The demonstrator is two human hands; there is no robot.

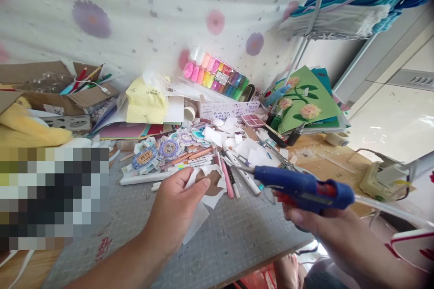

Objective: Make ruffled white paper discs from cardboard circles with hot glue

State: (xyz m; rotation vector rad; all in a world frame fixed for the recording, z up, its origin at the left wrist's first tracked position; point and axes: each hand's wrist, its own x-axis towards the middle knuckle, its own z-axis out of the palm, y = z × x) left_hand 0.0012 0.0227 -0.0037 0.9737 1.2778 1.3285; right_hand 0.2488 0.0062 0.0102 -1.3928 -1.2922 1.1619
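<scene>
Right hand [313, 221] is clasping a blue plastic glue gun [288, 183], its long axis running crosswise, nozzle [249, 170] pointing left toward a jagged brown-and-white paper piece [213, 185], which the left hand [178, 198] is pinching over a grey gridded mat [246, 239].

Markers [243, 173] lie on the cutting mat [244, 239] behind the left hand [178, 201], left of the glue gun [301, 185].

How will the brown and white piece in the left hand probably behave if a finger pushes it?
The brown middle looks like flat card, so it is probably fairly stiff. The white edges look thin, so they may flop or tear. With the left hand pinching one side, the far side would likely give first.
</scene>
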